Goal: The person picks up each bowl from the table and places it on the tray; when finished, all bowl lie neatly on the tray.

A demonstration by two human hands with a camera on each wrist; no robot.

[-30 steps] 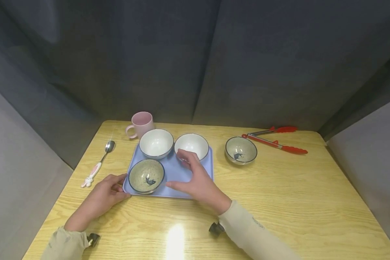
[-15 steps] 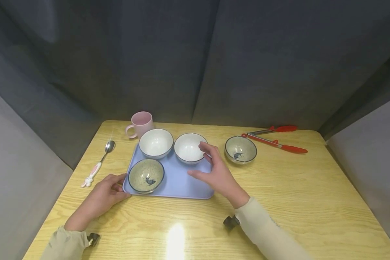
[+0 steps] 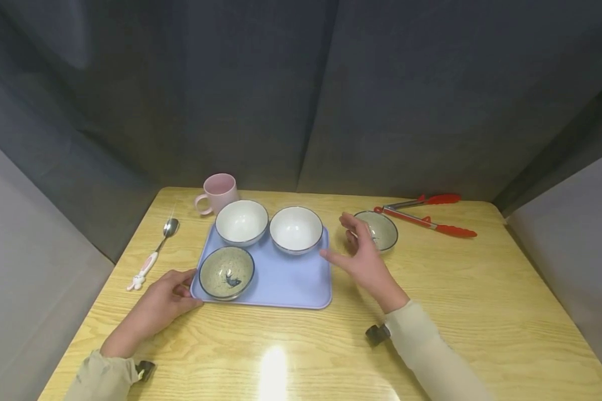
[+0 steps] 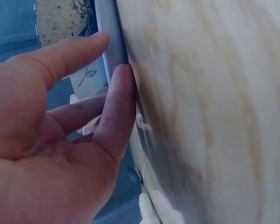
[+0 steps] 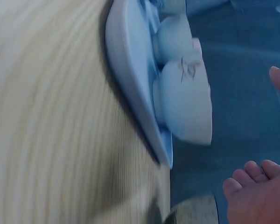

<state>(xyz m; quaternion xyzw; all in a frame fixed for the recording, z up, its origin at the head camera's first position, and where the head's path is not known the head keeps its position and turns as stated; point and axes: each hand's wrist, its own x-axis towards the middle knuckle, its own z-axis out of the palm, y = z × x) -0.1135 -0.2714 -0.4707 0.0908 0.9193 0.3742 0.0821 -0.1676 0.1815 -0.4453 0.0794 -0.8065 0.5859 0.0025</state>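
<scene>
A blue tray (image 3: 296, 284) holds two white bowls (image 3: 242, 220) along its back and a speckled bowl (image 3: 218, 267) with a blue fish at its front left. My left hand (image 3: 163, 298) grips the tray's front left corner, thumb at the front rim and fingers at the left side. With thumb and fingers spread and nothing between them, my right hand (image 3: 368, 264) hovers just right of the tray. It partly covers a second speckled bowl (image 3: 385, 229) on the table; I cannot tell if it touches that bowl. The right wrist view shows the hand (image 5: 259, 193) apart from the tray.
A pink mug (image 3: 221, 192) stands behind the tray's left back corner. A spoon (image 3: 150, 259) with a white rabbit handle lies left of the tray. Red-handled tongs (image 3: 426, 217) lie spread at the back right. A dark curtain (image 3: 301, 100) closes off the table's far side.
My right hand has moved right, from over the tray and the right-hand white bowl to beside the speckled bowl on the table. The left hand and the tray stay in place.
</scene>
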